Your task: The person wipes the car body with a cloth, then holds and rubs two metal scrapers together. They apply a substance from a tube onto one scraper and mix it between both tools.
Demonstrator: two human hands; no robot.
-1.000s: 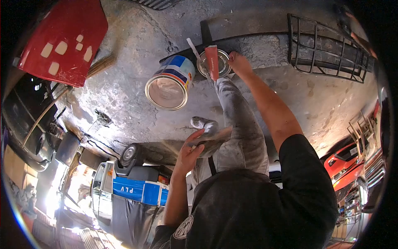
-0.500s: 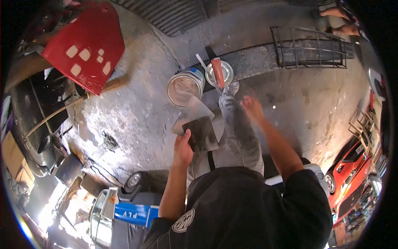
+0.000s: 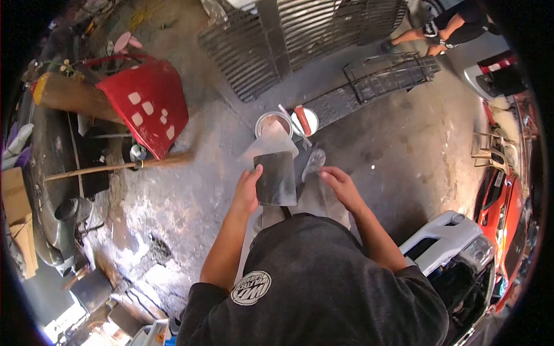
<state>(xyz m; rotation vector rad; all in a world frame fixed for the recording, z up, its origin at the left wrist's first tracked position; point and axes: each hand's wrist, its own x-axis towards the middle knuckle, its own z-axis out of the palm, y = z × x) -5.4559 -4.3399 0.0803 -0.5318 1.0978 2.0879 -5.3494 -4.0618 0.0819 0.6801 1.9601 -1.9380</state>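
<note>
In my left hand (image 3: 248, 189) I grip a dark flat plate (image 3: 276, 181), thumb on its near left edge. A translucent, paler sheet (image 3: 270, 145) fans out from behind that plate, apparently in the same grip. My right hand (image 3: 345, 189) is beside the plate, apart from it, above my right leg. Its fingers are drawn together; anything between them is too small to make out. Beyond the sheet stands an open can (image 3: 258, 128) of pinkish paste, partly covered by it. A round white lid (image 3: 312, 119) next to the can carries an orange-red tube (image 3: 303, 121) and a white stick (image 3: 287, 113).
A red car panel (image 3: 161, 98) with several pale patches stands at left, near a broom (image 3: 109, 169). Slatted metal (image 3: 323, 29) and a black metal frame (image 3: 392, 75) lie ahead. Another person (image 3: 456, 26) is at upper right. A grey bumper (image 3: 444, 230) is at right.
My right hand has come down and nearer to the plate. The left hand keeps its grip on the plate, which is turned more upright. The whole view has shifted.
</note>
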